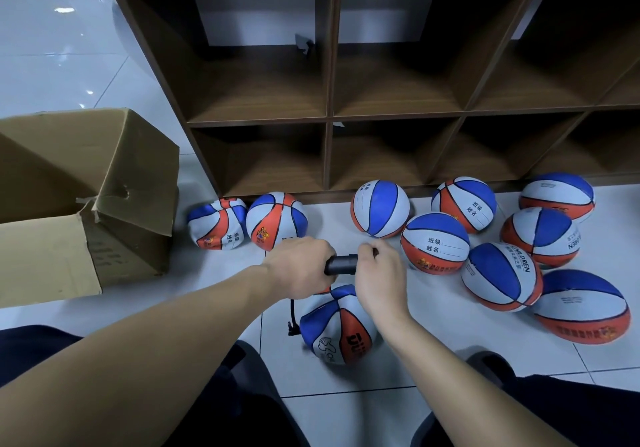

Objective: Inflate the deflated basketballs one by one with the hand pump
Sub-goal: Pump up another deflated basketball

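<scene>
Head view looks down on both bare forearms over a white tiled floor [450, 349]. Left hand [299, 266] is wrapped round the black pump [341, 264], fingers curled over its barrel, which lies level between the hands. Right hand [379, 273] sits at the pump's other end, fingers bent and pinching something there; what exactly is hidden behind the knuckles. Just below the hands lies a soft, dented ball [337, 325] in blue, white and orange, and a thin black hose [292, 318] drops from under the left hand down to that ball's left side. To the right, seven more balls [434, 242] crowd together on the floor, several touching. Two further balls [277, 220] rest side by side against the foot of a brown wooden shelf [329, 117] with open cubbies. An opened cardboard box [86, 183] stands at the left. Dark trouser legs show along the bottom edge.
</scene>
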`<state>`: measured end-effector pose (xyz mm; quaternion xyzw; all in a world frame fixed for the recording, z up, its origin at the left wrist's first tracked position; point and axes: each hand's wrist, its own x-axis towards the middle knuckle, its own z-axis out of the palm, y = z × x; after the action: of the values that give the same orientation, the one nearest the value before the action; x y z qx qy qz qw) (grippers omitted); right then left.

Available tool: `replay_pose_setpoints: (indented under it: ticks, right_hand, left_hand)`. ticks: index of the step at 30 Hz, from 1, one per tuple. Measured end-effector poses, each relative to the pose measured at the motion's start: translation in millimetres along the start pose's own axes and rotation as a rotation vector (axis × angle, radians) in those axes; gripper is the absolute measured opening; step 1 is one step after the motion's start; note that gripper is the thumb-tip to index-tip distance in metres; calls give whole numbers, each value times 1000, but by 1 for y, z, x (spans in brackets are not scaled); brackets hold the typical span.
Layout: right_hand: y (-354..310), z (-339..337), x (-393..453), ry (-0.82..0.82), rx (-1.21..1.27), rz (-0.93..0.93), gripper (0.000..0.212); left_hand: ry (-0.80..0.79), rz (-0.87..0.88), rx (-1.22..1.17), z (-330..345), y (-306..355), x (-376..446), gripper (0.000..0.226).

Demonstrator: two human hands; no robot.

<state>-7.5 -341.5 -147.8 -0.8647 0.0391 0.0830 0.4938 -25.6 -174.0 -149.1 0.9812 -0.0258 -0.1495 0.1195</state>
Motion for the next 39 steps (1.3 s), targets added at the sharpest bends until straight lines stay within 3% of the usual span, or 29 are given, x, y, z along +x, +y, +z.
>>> replay_pose_setpoints:
  ticks: [12,21,28,39]
  right_hand:
    - [3,-4,8,-82,47,30,32]
    - [13,-47,45,76,115,151,35]
    - [7,-29,26,111,82,57,41]
    - [4,2,6,-48,79,62,30]
  left_hand:
    - [-1,46,-11,-5,-5,2,23]
    - [-48,-63,-16,-8,-44,-5,17]
    - [-20,-45,33,-8,-23,0,19]
    - [-21,14,57,-10,3,1,12]
